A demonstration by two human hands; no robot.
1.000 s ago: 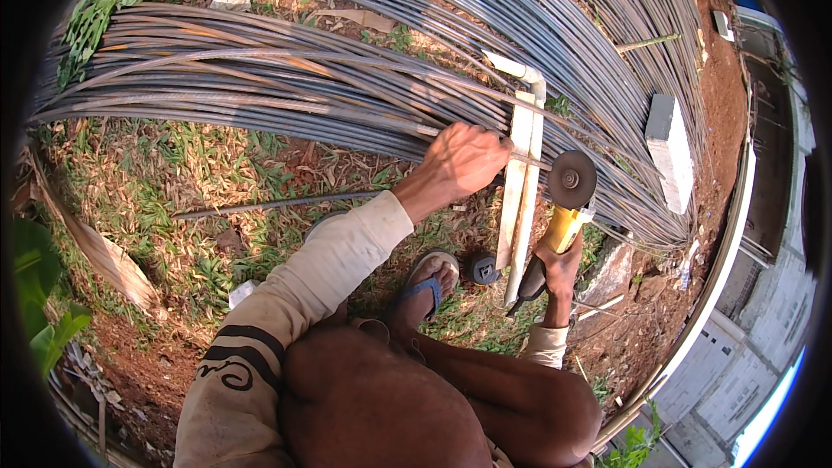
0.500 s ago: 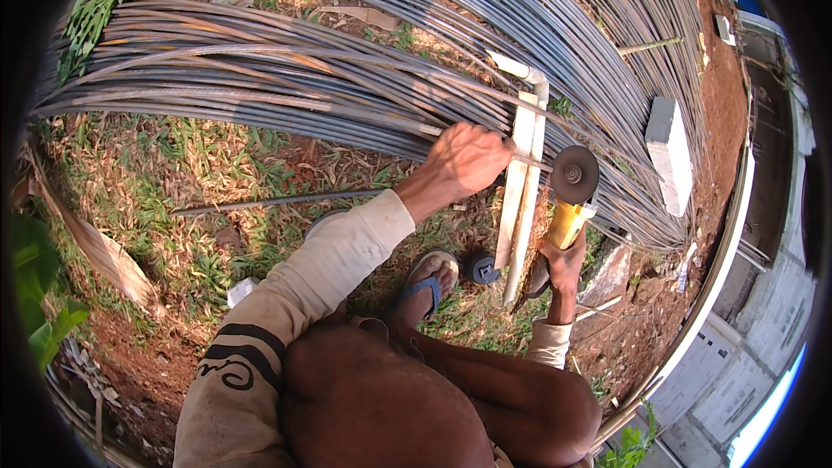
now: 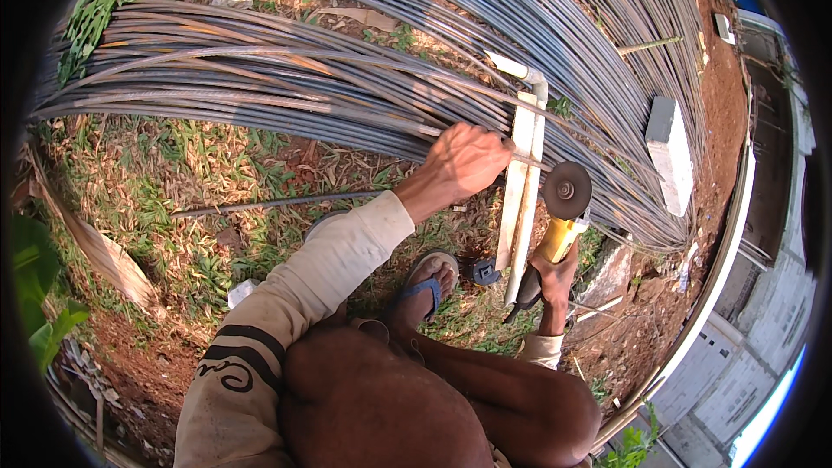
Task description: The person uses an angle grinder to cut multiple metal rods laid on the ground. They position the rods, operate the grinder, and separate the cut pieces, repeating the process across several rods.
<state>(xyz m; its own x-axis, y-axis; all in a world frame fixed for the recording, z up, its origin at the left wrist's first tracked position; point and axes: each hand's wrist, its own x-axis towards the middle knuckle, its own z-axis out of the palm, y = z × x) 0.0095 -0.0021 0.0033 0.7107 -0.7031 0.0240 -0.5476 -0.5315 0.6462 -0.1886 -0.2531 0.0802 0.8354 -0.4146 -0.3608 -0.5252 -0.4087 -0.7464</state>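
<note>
My left hand (image 3: 468,159) is closed round a steel rebar (image 3: 531,161) that runs across a pale wooden board (image 3: 511,225) and a white pipe (image 3: 524,256) with an elbow. My right hand (image 3: 552,270) grips a yellow-and-black angle grinder (image 3: 562,238). Its dark disc (image 3: 566,190) faces up beside the rebar, at its right part; whether they touch I cannot tell. A small dark blue object (image 3: 484,273) lies on the grass left of the pipe, near my sandalled foot (image 3: 426,286).
Long bundles of rebar (image 3: 286,43) curve across the upper view. A pale block (image 3: 669,152) sits on them at the right. A loose rod (image 3: 260,205) and a dry leaf (image 3: 104,251) lie on the grass. A curved pale edge and grey concrete structure (image 3: 754,329) are at far right.
The grinder and my right hand have shifted slightly down and to the left since half a second ago. My left hand holds the rebar in the same place.
</note>
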